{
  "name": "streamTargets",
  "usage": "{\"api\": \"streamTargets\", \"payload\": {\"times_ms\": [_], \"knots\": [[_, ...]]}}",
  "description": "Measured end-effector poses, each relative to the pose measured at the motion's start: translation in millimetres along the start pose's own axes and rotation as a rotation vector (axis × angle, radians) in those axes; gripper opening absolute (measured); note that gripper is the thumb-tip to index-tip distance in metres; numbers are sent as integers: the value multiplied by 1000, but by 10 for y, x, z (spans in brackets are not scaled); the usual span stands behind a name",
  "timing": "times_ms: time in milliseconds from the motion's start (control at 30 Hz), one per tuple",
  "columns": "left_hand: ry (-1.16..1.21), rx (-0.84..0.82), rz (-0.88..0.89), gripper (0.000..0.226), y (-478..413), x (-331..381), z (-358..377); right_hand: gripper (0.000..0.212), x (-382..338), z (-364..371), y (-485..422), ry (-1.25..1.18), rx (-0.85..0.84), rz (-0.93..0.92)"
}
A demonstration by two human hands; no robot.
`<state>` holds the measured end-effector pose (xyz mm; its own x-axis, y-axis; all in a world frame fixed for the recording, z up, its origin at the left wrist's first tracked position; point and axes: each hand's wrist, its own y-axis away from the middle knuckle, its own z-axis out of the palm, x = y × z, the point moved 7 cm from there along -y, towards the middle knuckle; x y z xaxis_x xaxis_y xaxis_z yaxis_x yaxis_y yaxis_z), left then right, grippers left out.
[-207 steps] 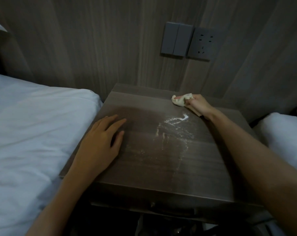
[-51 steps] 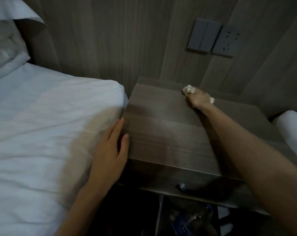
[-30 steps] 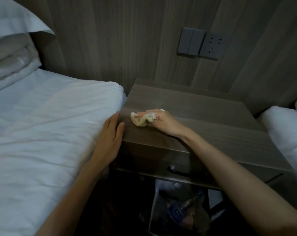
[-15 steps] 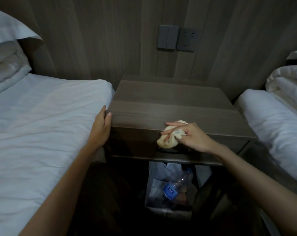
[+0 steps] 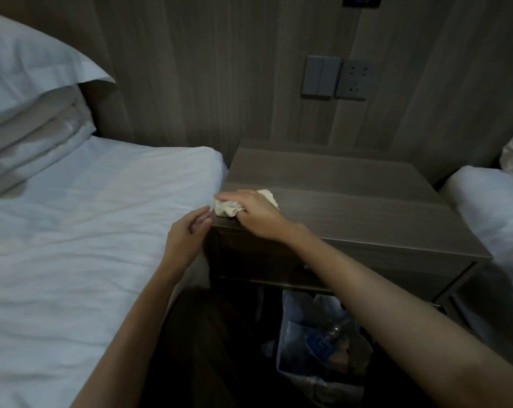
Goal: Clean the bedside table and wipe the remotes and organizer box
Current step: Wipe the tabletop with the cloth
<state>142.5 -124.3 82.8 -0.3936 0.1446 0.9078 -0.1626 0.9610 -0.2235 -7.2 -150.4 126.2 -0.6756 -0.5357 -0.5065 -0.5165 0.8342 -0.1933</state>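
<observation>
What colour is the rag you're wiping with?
The rag is pale cream-yellow, best seen in the head view.

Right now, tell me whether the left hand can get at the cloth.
Probably yes: the left hand hovers open just short of the cloth, which the right hand holds at the near left corner of the bedside table, with nothing between them.

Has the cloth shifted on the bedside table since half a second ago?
Yes. The cloth, held by the right hand, went from the drawer front up and leftward to the bedside table's front-left corner, next to the bed.
</observation>
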Motion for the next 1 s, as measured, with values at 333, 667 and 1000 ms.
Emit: {"api": "streamTargets", "payload": {"times_ms": [333, 667, 1000], "knots": [[-126, 81, 50, 37, 76, 130, 43, 51, 256, -91, 450, 35, 21, -17], [-340, -4, 380, 38, 236, 765, 715, 40, 638, -578, 1649, 43, 213, 51], [-297, -69, 436, 37, 303, 869, 1031, 44, 959, -1646, 2604, 185, 798, 152]]}}
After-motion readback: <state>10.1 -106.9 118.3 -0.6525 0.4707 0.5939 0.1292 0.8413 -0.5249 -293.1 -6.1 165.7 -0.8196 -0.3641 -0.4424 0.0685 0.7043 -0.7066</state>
